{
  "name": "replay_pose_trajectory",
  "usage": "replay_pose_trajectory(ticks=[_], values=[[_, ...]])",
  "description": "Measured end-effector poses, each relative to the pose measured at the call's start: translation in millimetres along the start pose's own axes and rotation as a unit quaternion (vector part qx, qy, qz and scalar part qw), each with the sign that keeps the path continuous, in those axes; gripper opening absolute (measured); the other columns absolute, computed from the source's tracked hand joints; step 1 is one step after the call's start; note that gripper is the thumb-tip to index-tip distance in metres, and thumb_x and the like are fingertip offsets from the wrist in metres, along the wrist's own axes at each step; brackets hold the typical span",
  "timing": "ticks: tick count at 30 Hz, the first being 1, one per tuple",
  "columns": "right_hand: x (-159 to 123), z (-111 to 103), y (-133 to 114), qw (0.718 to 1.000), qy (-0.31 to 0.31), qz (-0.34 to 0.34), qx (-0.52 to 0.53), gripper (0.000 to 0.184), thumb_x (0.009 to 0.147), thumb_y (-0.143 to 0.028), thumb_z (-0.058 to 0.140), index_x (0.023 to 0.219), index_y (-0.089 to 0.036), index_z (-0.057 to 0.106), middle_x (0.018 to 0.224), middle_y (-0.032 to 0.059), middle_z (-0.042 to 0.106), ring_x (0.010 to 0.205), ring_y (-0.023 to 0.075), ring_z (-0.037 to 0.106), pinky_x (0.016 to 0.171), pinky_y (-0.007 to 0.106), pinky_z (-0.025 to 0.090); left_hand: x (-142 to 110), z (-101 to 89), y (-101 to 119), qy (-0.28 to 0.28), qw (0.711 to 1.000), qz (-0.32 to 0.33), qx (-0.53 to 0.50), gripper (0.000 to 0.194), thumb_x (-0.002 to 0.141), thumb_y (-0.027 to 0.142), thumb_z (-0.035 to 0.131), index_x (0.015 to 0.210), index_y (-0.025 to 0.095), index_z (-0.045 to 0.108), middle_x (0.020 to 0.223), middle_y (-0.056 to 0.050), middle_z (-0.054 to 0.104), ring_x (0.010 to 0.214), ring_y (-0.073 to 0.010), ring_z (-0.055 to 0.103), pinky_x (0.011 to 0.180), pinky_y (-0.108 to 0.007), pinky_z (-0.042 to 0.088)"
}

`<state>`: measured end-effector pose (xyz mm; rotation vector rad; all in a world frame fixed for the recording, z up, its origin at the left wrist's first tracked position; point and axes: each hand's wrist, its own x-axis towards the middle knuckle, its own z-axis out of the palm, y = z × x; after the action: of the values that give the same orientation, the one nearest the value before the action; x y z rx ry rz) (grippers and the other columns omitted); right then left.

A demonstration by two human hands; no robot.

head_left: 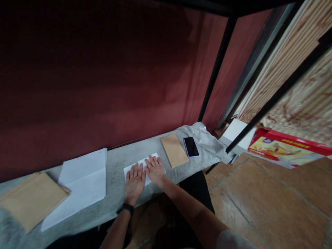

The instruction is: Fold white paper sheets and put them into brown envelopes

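Observation:
A folded white sheet of paper [147,180] lies on the grey cloth-covered shelf under both of my hands. My left hand [135,181], with a dark band on the wrist, rests palm down on its left half, fingers stretched out. On the right half my right hand [155,170] presses flat, its thumb side close to the left hand. Just right of the paper lies a tan envelope [174,150]. To the left, a stack of white paper sheets [85,183] is partly covered by several tan envelopes [35,200].
A phone [191,147] lies right of the single envelope. Black metal posts [218,69] frame the shelf [116,166], with a dark red wall [103,103] behind. A white box [237,135] and a red-and-yellow carton [285,147] stand at the right above the tiled floor [272,200].

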<state>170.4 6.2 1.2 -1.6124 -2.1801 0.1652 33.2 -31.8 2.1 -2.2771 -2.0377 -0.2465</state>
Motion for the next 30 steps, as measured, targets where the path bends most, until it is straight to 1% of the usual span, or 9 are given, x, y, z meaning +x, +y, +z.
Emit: replay_pose_trajectory(ticks=[6,10,13,17,20,23,25,27,30], values=[[5.6,8.8,9.1,0.998,0.028,0.051,-0.021,0.063,0.104,-0.045,0.042,0.152,-0.005,0.040,0.157,0.0209,0.039,0.147,0.0286,0.036,0.122,0.047,0.025,-0.3,2.4,1.5,0.016,1.000,-0.014,-0.007,0.058,0.102,0.037,0.022,0.154,0.017,0.039,0.162,-0.011,0.037,0.152,-0.0268,0.025,0.123,-0.050,0.020],[0.4,12.5,10.1,0.995,0.056,0.078,-0.022,0.067,0.103,-0.044,0.043,0.152,0.002,0.037,0.156,0.0252,0.037,0.147,0.0311,0.035,0.121,0.048,0.026,0.4,3.4,1.7,0.012,1.000,-0.020,-0.012,0.058,0.102,0.038,0.024,0.154,0.017,0.038,0.162,-0.012,0.035,0.153,-0.0268,0.025,0.123,-0.051,0.021],[-5.1,12.4,12.9,0.994,0.071,0.082,-0.015,0.067,0.103,-0.044,0.045,0.152,0.001,0.036,0.154,0.0250,0.039,0.146,0.0323,0.037,0.120,0.049,0.029,0.9,2.8,2.0,0.008,1.000,-0.021,-0.011,0.058,0.101,0.038,0.026,0.154,0.017,0.038,0.163,-0.012,0.034,0.153,-0.0271,0.024,0.123,-0.051,0.020],[-16.7,5.8,16.7,0.995,0.063,0.071,-0.017,0.061,0.103,-0.038,0.044,0.152,-0.002,0.038,0.156,0.0219,0.037,0.146,0.0315,0.037,0.120,0.050,0.028,1.3,-0.2,2.2,-0.005,1.000,-0.022,-0.006,0.059,0.101,0.037,0.026,0.155,0.016,0.037,0.162,-0.012,0.035,0.153,-0.0270,0.025,0.123,-0.050,0.020],[-32.4,-1.4,18.1,0.998,0.051,0.024,-0.020,0.055,0.103,-0.034,0.043,0.153,-0.008,0.041,0.159,0.0152,0.036,0.148,0.0268,0.035,0.123,0.048,0.024,1.9,-2.8,1.3,-0.014,1.000,-0.022,-0.007,0.058,0.100,0.035,0.026,0.154,0.016,0.038,0.162,-0.012,0.035,0.152,-0.0272,0.026,0.122,-0.051,0.022],[-53.4,-5.5,19.1,0.998,0.051,-0.039,-0.015,0.049,0.105,-0.039,0.042,0.150,-0.020,0.047,0.158,0.0078,0.040,0.147,0.0229,0.038,0.123,0.045,0.024,2.0,-5.6,0.5,-0.010,1.000,-0.009,-0.015,0.057,0.099,0.033,0.028,0.153,0.016,0.041,0.161,-0.011,0.037,0.152,-0.0262,0.027,0.123,-0.050,0.022],[-66.6,-5.5,19.8,0.997,0.071,-0.036,-0.021,0.050,0.104,-0.043,0.044,0.149,-0.021,0.049,0.156,0.0086,0.043,0.145,0.0239,0.040,0.122,0.045,0.026,0.2,-7.7,1.1,-0.006,1.000,0.007,-0.020,0.057,0.099,0.031,0.028,0.153,0.016,0.041,0.160,-0.011,0.039,0.151,-0.0251,0.028,0.123,-0.048,0.022],[-76.9,-4.6,20.5,0.995,0.097,-0.017,-0.033,0.054,0.102,-0.046,0.048,0.148,-0.018,0.049,0.155,0.0124,0.045,0.143,0.0260,0.043,0.120,0.045,0.028,-5.2,-9.4,2.7,-0.004,1.000,0.017,-0.018,0.057,0.100,0.032,0.028,0.153,0.016,0.041,0.160,-0.011,0.040,0.151,-0.0248,0.030,0.123,-0.047,0.022],[-87.0,-4.0,21.4,0.991,0.123,-0.001,-0.046,0.058,0.100,-0.046,0.052,0.149,-0.013,0.048,0.154,0.0168,0.045,0.142,0.0286,0.044,0.118,0.046,0.031,-22.2,-9.9,5.0,0.004,1.000,0.006,-0.008,0.057,0.100,0.034,0.027,0.152,0.015,0.043,0.161,-0.011,0.038,0.151,-0.0268,0.030,0.123,-0.048,0.022]])
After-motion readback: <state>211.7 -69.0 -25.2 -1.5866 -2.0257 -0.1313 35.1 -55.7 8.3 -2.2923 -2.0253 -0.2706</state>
